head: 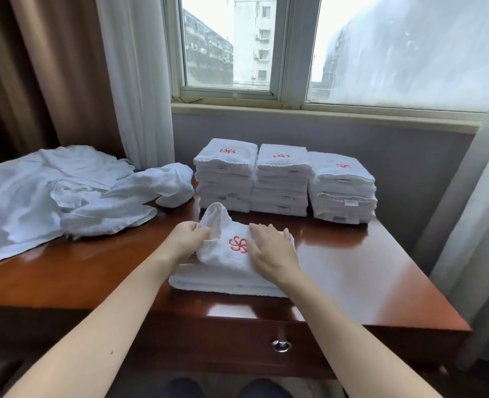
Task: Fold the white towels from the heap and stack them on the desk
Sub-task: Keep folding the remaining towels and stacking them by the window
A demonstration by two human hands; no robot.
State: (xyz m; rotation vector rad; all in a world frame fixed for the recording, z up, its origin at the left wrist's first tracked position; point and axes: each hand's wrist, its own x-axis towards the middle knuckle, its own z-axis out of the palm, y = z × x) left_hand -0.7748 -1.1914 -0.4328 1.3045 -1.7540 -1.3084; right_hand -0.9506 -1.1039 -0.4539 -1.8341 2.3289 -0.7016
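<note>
At the front of the surface (367, 268), before the folded stacks (283, 179), the left grip (187, 237) is pinching a raised flap of the embroidered towel (231, 259) while the right grip (269, 248) is pressing flat on it, fingers straight. The flap is probably wanting an even carry across, with the palm anchoring the layers.

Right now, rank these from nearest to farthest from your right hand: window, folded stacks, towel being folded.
1. towel being folded, under the right hand.
2. folded stacks, behind it on the desk.
3. window, farthest, past the desk.
</note>
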